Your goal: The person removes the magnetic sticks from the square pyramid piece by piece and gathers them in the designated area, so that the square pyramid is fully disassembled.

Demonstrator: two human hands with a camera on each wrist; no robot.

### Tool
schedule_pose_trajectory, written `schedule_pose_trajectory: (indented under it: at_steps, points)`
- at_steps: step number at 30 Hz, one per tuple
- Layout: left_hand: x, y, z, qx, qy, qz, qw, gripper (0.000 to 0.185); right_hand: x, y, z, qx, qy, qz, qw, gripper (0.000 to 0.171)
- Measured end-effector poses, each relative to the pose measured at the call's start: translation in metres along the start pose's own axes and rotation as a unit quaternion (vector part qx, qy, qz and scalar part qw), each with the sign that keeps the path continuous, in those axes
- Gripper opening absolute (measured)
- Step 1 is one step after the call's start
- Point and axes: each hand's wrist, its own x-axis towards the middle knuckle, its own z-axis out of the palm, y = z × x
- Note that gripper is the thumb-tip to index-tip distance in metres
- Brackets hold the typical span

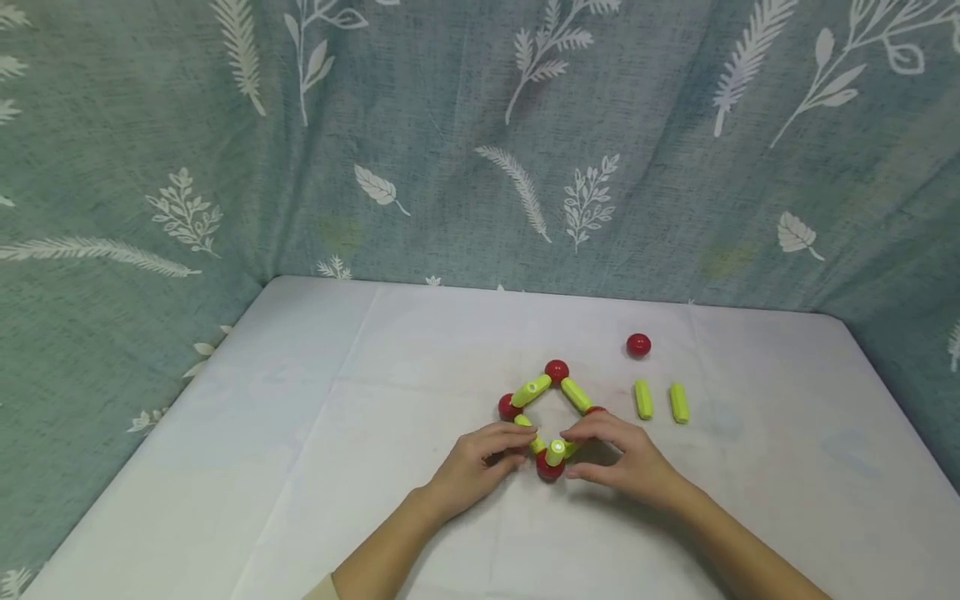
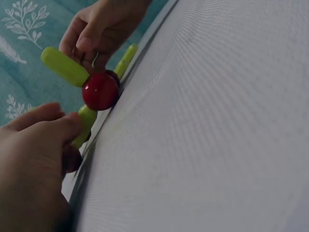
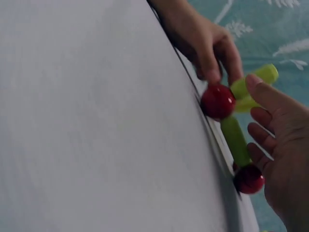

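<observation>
A diamond-shaped frame of green rods and red balls lies on the table. My left hand (image 1: 480, 462) pinches its front-left green rod (image 2: 87, 121) between thumb and index finger. At the near corner, a red ball (image 1: 550, 468) carries an upright green rod (image 1: 555, 452). My right hand (image 1: 630, 458) is just right of that ball, thumb and fingers spread apart around the front-right side. Another green rod (image 1: 531, 390) rises from the left red ball (image 1: 509, 407). The far red ball (image 1: 557, 371) joins the back rods; my right fingers partly cover the right red ball (image 1: 596, 410).
Right of the frame lie two loose green rods, one (image 1: 643, 400) beside the other (image 1: 678, 403). A loose red ball (image 1: 638, 345) sits behind them. The white-covered table (image 1: 360, 467) ends at a leaf-patterned curtain (image 1: 450, 167) at the back and left.
</observation>
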Motion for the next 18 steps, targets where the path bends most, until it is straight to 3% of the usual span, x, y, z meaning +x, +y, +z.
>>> schedule_pose_trajectory:
  at_steps: [2, 5, 8, 11, 14, 18]
  points:
    - [0.001, -0.002, 0.000, 0.010, 0.051, -0.004, 0.9986, 0.028, 0.000, -0.001, 0.008, -0.001, -0.005, -0.002, 1.000, 0.048]
    - [0.002, -0.005, -0.001, 0.022, 0.116, -0.037, 0.9923, 0.027, 0.002, 0.001, 0.018, -0.006, -0.009, 0.006, 1.000, 0.043]
    - [0.002, -0.006, -0.002, 0.029, 0.138, -0.093, 0.9856, 0.037, 0.003, 0.002, 0.024, 0.004, -0.013, 0.013, 1.000, 0.033]
    - [0.002, -0.005, -0.004, 0.022, 0.122, -0.157, 0.9797, 0.056, 0.002, 0.002, 0.023, 0.021, -0.034, 0.018, 0.999, 0.027]
    - [0.002, -0.005, -0.006, 0.014, 0.078, -0.203, 0.9760, 0.069, 0.000, 0.002, 0.016, 0.039, -0.075, 0.028, 0.996, 0.026]
    - [0.002, -0.006, -0.005, -0.001, 0.027, -0.203, 0.9789, 0.060, -0.008, 0.002, 0.004, 0.055, -0.108, 0.052, 0.991, 0.027]
